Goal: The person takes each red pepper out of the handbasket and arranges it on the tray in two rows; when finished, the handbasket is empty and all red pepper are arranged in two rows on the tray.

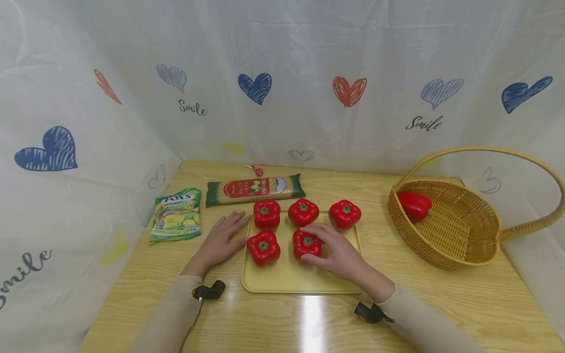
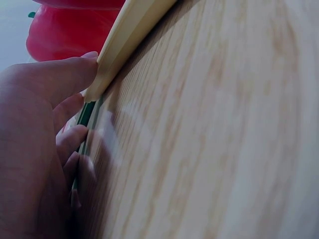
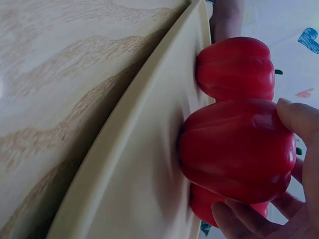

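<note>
My right hand (image 1: 341, 251) holds a red bell pepper (image 1: 303, 248) at the near middle of the yellow tray (image 1: 287, 282), thumb on the near side and fingers round the far side. In the right wrist view that bell pepper (image 3: 234, 149) stands upright on the tray. Palm down, my left hand (image 1: 224, 241) rests on the table at the tray's left edge, fingers spread and holding nothing. The left wrist view has its thumb (image 2: 70, 74) against the tray rim (image 2: 117, 50). Another bell pepper (image 1: 263, 248) sits beside that thumb, and a row of bell peppers (image 1: 303, 212) stands behind.
On the right stands a wicker basket (image 1: 459, 230) with a tall handle and one red bell pepper (image 1: 414, 206) inside. Behind the tray lie a pasta packet (image 1: 253, 190) and a lollipop (image 1: 258, 172). A green candy bag (image 1: 177, 215) lies at the left. A printed curtain surrounds the table.
</note>
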Demonstrator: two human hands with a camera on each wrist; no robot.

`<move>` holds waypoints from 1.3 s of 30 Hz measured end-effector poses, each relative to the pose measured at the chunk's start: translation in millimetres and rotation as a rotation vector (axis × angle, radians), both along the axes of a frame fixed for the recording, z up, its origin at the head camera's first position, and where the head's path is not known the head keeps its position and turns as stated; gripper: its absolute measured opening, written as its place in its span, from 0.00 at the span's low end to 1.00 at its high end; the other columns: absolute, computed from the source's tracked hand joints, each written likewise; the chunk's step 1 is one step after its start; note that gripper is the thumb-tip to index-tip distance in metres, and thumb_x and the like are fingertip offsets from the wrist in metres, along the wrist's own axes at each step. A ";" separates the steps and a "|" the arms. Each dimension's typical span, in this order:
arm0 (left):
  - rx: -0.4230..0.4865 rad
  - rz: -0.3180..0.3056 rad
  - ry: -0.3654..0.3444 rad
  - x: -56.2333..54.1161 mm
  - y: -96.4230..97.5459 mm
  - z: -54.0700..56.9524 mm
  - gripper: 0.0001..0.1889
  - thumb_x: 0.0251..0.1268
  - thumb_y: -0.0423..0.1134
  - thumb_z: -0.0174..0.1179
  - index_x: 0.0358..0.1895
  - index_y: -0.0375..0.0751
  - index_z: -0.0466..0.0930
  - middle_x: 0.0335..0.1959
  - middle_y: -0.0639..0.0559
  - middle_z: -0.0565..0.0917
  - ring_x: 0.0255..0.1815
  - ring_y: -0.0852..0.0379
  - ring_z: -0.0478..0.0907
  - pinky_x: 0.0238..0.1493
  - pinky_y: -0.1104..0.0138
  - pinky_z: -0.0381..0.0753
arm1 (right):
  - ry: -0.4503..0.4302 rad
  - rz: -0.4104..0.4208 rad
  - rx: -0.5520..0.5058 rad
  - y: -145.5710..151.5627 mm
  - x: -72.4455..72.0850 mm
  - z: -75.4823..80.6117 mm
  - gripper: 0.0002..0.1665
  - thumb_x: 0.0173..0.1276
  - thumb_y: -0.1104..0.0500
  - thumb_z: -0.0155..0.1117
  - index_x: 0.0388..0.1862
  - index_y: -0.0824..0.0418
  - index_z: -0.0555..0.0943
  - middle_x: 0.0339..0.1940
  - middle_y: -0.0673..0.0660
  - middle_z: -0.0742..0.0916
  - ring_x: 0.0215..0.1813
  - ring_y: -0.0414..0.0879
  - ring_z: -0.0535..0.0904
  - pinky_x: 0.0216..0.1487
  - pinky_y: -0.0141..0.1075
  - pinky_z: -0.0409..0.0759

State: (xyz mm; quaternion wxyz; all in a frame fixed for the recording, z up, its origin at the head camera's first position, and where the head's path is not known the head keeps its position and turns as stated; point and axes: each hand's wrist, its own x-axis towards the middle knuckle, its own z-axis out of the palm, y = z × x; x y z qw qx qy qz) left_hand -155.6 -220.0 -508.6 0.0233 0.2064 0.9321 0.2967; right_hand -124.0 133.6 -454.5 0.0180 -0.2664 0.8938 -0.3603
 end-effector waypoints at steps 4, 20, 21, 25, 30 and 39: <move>-0.003 0.002 -0.001 -0.3 -0.2 -1.1 0.34 0.74 0.52 0.58 0.79 0.48 0.64 0.80 0.44 0.61 0.83 0.43 0.47 0.82 0.47 0.40 | 0.000 -0.009 0.005 -0.3 0.1 -0.2 0.36 0.62 0.40 0.76 0.69 0.45 0.78 0.67 0.50 0.77 0.68 0.51 0.75 0.63 0.54 0.80; -0.005 -0.005 0.007 -0.6 -1.5 -2.0 0.34 0.74 0.53 0.58 0.79 0.48 0.64 0.80 0.45 0.61 0.83 0.43 0.48 0.82 0.48 0.39 | 0.007 -0.023 -0.001 1.5 1.6 -0.3 0.38 0.60 0.41 0.78 0.69 0.44 0.78 0.66 0.49 0.77 0.67 0.51 0.75 0.64 0.56 0.79; -0.005 -0.005 0.007 -0.6 -1.4 -1.9 0.34 0.74 0.53 0.58 0.79 0.48 0.64 0.80 0.45 0.61 0.83 0.43 0.48 0.82 0.48 0.39 | 0.006 -0.024 -0.001 1.6 1.5 -0.4 0.38 0.60 0.41 0.78 0.69 0.44 0.78 0.66 0.49 0.77 0.67 0.51 0.75 0.64 0.56 0.78; -0.004 -0.003 0.007 -0.4 -1.3 -1.4 0.34 0.74 0.53 0.58 0.79 0.48 0.64 0.80 0.44 0.61 0.83 0.43 0.48 0.82 0.48 0.39 | 0.000 -0.024 0.002 2.6 1.3 -0.9 0.38 0.61 0.42 0.78 0.69 0.44 0.77 0.67 0.49 0.77 0.68 0.51 0.75 0.65 0.56 0.78; -0.003 -0.004 0.010 -0.8 -1.4 -1.3 0.34 0.74 0.53 0.58 0.79 0.48 0.64 0.80 0.44 0.61 0.83 0.42 0.48 0.82 0.48 0.39 | 0.009 -0.020 -0.009 4.4 1.5 -0.3 0.37 0.61 0.42 0.77 0.69 0.44 0.78 0.66 0.49 0.77 0.67 0.50 0.74 0.64 0.55 0.78; -0.002 -0.009 0.011 -0.9 -1.3 -1.1 0.34 0.74 0.52 0.58 0.78 0.47 0.64 0.80 0.43 0.61 0.83 0.42 0.48 0.82 0.47 0.39 | 0.031 -0.024 -0.006 11.9 2.2 -1.5 0.37 0.62 0.40 0.75 0.69 0.43 0.77 0.66 0.50 0.78 0.66 0.51 0.76 0.63 0.56 0.79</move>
